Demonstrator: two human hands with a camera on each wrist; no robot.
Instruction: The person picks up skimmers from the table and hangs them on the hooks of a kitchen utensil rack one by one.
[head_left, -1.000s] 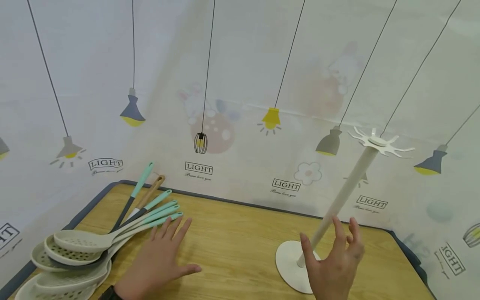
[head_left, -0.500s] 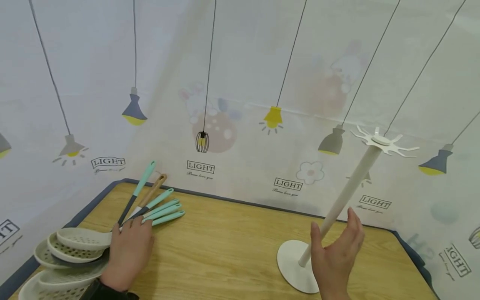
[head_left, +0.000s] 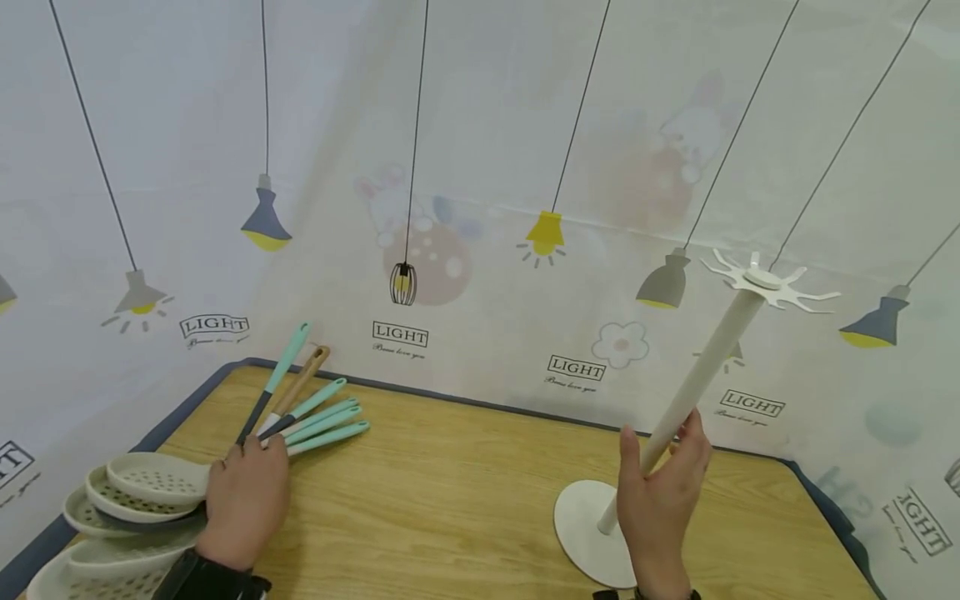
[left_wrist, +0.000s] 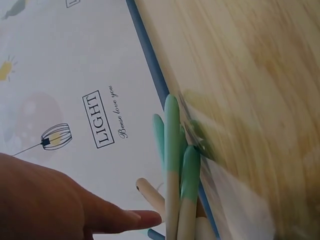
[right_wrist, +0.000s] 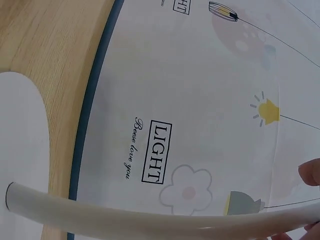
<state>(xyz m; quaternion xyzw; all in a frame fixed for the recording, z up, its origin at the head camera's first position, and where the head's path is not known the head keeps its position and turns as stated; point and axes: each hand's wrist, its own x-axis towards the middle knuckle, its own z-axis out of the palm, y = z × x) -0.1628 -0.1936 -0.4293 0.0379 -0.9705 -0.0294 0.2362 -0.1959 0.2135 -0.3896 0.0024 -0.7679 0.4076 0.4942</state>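
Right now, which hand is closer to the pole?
Right. The right hand is right at the pole; the left hand is well away, on the spoons.

Left hand point(head_left: 247, 493) has reached utensils point(head_left: 328, 438); right hand point(head_left: 662, 508), seemingly, the pole point(head_left: 705, 363).

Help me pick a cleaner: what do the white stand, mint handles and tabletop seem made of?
White stand: perhaps coated metal or plastic, smooth, with faint highlights.
Mint handles: probably plastic or silicone, satin, evenly coloured.
Tabletop: wood or wood-look laminate, softly glossy; visible grain, faint reflections.
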